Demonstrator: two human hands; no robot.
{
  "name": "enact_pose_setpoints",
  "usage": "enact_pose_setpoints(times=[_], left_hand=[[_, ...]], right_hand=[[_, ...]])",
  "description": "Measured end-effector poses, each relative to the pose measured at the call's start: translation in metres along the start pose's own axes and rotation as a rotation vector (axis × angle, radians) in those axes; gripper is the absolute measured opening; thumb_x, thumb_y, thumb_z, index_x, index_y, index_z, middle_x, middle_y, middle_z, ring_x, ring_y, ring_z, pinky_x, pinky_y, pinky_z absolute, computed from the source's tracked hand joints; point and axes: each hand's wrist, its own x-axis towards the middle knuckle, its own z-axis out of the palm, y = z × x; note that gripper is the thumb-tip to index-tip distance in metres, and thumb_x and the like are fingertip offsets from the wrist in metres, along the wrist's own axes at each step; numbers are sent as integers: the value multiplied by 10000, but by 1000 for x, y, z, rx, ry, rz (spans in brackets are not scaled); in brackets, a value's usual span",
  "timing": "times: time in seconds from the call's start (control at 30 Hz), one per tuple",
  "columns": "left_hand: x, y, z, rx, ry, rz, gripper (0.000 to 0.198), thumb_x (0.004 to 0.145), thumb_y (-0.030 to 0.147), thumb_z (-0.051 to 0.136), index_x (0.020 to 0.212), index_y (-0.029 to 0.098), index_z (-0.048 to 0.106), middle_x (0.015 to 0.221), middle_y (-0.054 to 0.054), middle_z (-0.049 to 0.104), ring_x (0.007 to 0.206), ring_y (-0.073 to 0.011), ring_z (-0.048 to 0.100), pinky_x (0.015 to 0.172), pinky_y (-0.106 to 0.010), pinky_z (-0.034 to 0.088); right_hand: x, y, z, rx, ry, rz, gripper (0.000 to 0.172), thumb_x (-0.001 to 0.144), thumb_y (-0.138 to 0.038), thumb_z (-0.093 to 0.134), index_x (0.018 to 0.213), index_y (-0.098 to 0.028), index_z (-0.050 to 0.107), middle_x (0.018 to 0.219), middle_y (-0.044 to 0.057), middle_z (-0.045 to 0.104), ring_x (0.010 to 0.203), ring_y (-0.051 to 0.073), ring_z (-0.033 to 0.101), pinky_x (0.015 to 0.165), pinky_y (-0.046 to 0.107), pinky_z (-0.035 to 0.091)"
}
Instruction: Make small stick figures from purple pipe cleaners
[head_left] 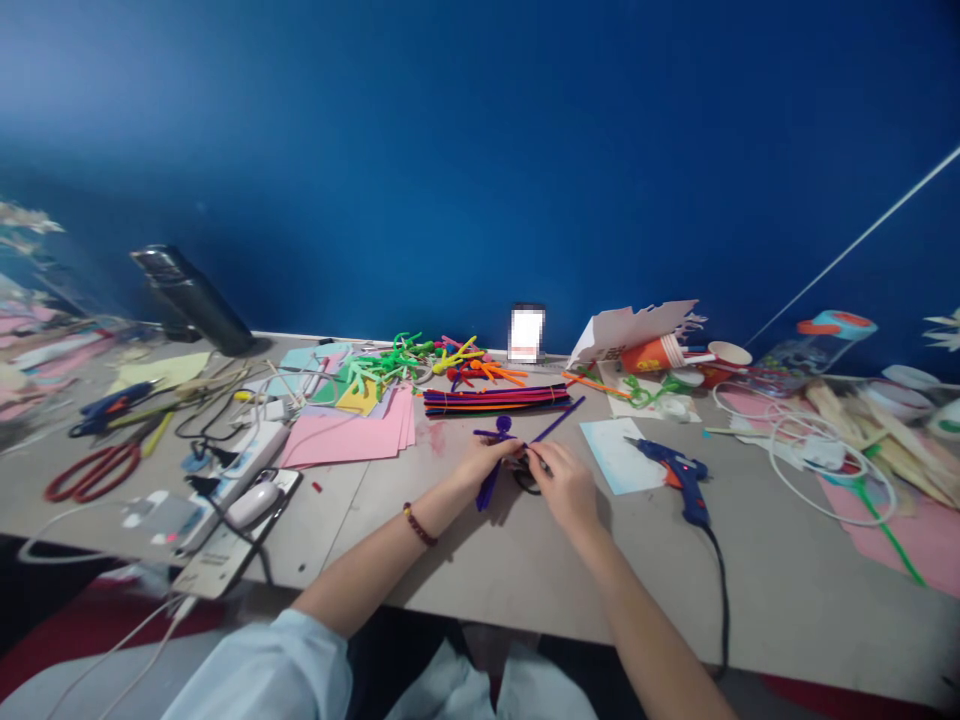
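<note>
My left hand and my right hand meet over the middle of a grey tabletop. The left hand grips a purple pipe cleaner figure with a small round purple head. My right fingers pinch a straight purple pipe cleaner that angles up and away toward the back right. A small dark object sits below my hands, partly hidden by them. A blue hot glue gun lies to the right of my right hand.
A stack of striped pipe cleaners and pink paper sheets lie just beyond my hands. Red-handled scissors and a white power strip sit left. Paper cups and tangled white cable lie right.
</note>
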Motion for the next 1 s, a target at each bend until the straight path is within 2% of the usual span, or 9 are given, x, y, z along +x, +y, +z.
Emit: enact_pose_setpoints(times=[0.13,0.27,0.33,0.47,0.57,0.63,0.77,0.87,1.0], left_hand=[[1,0,0,80,0,63,232,621,363,738,646,139,682,649,-63,676,607,-152,590,573,-252,462],[-1,7,0,152,-54,154,247,612,367,744,663,138,665,636,-37,654,582,-138,568,564,-247,449],[-3,12,0,176,-84,177,256,616,371,741,695,138,671,648,-35,655,592,-139,572,573,-247,449],[-6,19,0,195,-145,171,271,626,382,733,720,135,676,675,-48,660,626,-152,589,605,-253,465],[-4,18,-1,176,-158,148,286,617,385,738,733,133,673,676,-47,653,618,-145,583,590,-245,464],[-1,15,-3,173,-150,140,275,617,376,736,726,132,671,668,-41,645,604,-134,568,576,-237,458],[3,11,-6,194,-113,149,246,627,360,726,706,134,670,648,-31,634,577,-119,541,556,-232,440],[3,11,-6,191,-93,148,245,612,353,733,684,129,667,635,-34,631,564,-118,533,543,-235,427],[2,11,-3,178,-90,132,235,591,339,739,638,128,647,604,-22,616,529,-108,516,520,-238,413]], right_hand=[[2,-2,-2,104,2,54,230,894,-246,453,872,-195,676,827,72,692,792,198,635,732,316,510],[4,-2,-5,232,-9,156,243,859,-278,478,780,-187,689,766,75,697,691,194,640,620,295,513],[4,0,-4,338,-40,277,245,826,-325,514,738,-183,694,728,70,702,635,188,637,573,285,507],[4,6,-1,647,-163,659,341,715,-476,606,713,-148,700,617,62,686,488,160,592,429,250,445],[4,8,1,746,-226,785,404,663,-518,632,748,-130,706,626,71,689,444,140,563,367,221,381],[4,8,1,696,-221,737,384,690,-492,619,791,-134,713,652,76,698,476,152,584,389,231,410],[3,4,-1,470,-111,432,265,780,-383,564,802,-168,717,741,84,718,616,191,642,558,292,518],[3,2,-2,303,-61,236,225,820,-313,529,810,-181,711,784,80,713,639,186,639,605,300,528],[1,2,0,160,-58,90,222,858,-248,481,837,-190,694,783,71,690,705,189,635,639,295,522]])
